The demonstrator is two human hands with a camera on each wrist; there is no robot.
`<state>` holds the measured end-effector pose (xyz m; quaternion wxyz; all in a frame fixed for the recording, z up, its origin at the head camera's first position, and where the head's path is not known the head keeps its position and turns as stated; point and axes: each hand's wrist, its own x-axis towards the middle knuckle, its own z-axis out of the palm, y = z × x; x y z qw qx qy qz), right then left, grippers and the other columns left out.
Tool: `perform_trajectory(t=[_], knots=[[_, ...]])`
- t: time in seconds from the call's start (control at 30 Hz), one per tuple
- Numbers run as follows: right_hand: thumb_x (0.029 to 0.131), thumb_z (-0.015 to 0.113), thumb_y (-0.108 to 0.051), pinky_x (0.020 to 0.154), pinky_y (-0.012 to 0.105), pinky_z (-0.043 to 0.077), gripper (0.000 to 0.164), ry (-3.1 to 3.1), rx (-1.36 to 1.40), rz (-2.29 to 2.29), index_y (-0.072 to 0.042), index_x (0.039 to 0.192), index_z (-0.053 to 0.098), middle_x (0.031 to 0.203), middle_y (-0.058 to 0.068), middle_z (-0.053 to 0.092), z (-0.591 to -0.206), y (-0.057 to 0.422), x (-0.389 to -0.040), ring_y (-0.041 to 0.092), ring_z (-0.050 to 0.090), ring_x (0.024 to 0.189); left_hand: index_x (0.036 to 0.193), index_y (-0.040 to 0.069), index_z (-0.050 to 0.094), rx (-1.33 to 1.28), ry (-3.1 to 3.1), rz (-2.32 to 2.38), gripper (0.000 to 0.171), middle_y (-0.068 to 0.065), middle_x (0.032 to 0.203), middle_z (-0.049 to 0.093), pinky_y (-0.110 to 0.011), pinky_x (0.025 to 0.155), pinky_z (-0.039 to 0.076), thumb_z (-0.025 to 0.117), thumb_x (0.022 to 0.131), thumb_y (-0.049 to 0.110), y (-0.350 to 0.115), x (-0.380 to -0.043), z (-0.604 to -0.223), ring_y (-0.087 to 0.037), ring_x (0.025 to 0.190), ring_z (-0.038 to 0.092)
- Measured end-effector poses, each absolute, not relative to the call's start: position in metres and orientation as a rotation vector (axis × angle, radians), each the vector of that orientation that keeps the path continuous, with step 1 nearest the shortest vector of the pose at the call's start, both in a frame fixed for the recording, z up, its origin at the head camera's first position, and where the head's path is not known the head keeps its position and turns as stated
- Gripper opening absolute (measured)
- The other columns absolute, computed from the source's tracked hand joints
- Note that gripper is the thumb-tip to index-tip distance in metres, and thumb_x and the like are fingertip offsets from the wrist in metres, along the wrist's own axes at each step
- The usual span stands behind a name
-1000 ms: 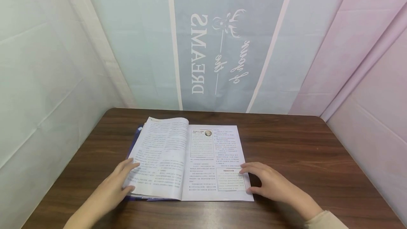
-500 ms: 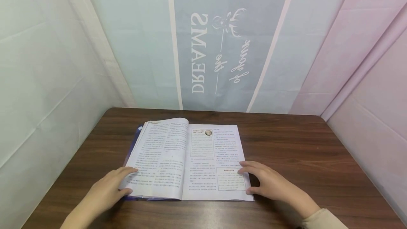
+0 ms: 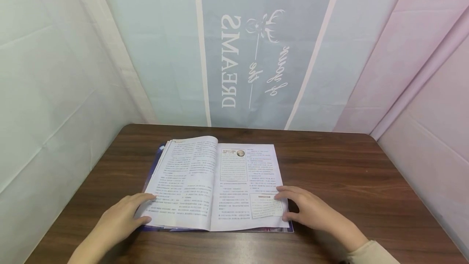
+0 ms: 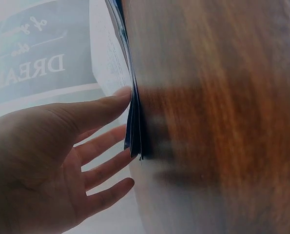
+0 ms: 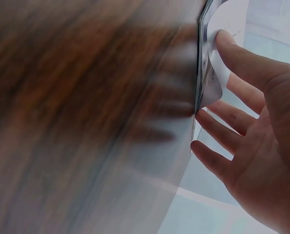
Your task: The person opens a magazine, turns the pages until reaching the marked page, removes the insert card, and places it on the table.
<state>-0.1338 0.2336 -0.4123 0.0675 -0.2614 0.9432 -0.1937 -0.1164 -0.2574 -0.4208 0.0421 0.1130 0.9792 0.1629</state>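
An open magazine (image 3: 232, 209) with printed text lies on the wooden table, a purple cover edge showing at its left. In the head view my left hand (image 3: 119, 219) rests at the lower left edge. The left wrist view shows its thumb against the page edges (image 4: 130, 105) and its other fingers spread beyond. My right hand (image 3: 316, 213) is at the lower right edge, with thumb and index fingertips on the right-hand page (image 3: 234, 199). In the right wrist view that page's corner (image 5: 213, 92) curls up by the thumb, its fingers loosely extended.
The dark wooden table (image 3: 329, 166) reaches around the magazine. Behind it hangs a pale blue-grey curtain (image 3: 176, 52) with white lettering. Light fabric walls (image 3: 47, 125) stand at both sides.
The right page's lower corner has shifted left and lifted, uncovering a coloured sheet beneath. My left hand has slid slightly down and left, and the left page lies flatter.
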Motion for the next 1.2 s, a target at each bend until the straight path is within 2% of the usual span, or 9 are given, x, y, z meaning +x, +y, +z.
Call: perform_trajectory(t=[0.3,0.53,0.73,0.97,1.2], knots=[[0.083,0.081,-0.022,0.102,0.053,0.045,0.035,2.877,-0.810,-0.628,-0.014,0.114,0.069,0.131,0.009,0.061,-0.408,0.232,-0.135,0.032,0.055,0.124,0.123,0.013,0.067,0.354,2.983,0.478,0.049,-0.017,0.128,0.062,-0.061,0.085,0.051,0.083,0.079,0.022,-0.257,-0.116,-0.421,-0.042,0.115,0.058],[0.082,0.081,-0.021,0.101,0.051,0.046,0.032,2.927,-0.816,-0.658,-0.014,0.112,0.070,0.129,0.009,0.063,-0.402,0.228,-0.138,0.031,0.057,0.122,0.123,0.013,0.067,0.364,2.985,0.461,0.049,-0.015,0.129,0.062,-0.061,0.085,0.051,0.084,0.078,0.023,-0.257,-0.116,-0.420,-0.042,0.115,0.058],[0.080,0.083,-0.019,0.100,0.049,0.048,0.032,3.007,-0.858,-0.674,-0.015,0.109,0.070,0.126,0.006,0.064,-0.396,0.222,-0.142,0.027,0.059,0.120,0.122,0.013,0.068,0.383,3.014,0.449,0.048,-0.016,0.126,0.064,-0.060,0.084,0.052,0.084,0.078,0.022,-0.256,-0.115,-0.419,-0.040,0.112,0.059],[0.074,0.087,-0.021,0.098,0.046,0.050,0.035,3.100,-0.988,-0.756,-0.014,0.104,0.070,0.121,0.004,0.067,-0.391,0.216,-0.148,0.025,0.061,0.116,0.123,0.011,0.067,0.377,3.042,0.497,0.044,-0.017,0.125,0.065,-0.063,0.088,0.049,0.081,0.082,0.019,-0.244,-0.117,-0.412,-0.043,0.116,0.058],[0.070,0.089,-0.024,0.101,0.047,0.046,0.038,3.152,-1.106,-0.861,-0.017,0.103,0.069,0.121,0.001,0.067,-0.383,0.208,-0.151,0.025,0.059,0.119,0.122,0.018,0.068,0.426,3.060,0.703,0.036,-0.007,0.124,0.066,-0.060,0.090,0.051,0.076,0.088,0.018,-0.222,-0.119,-0.402,-0.037,0.118,0.059]])
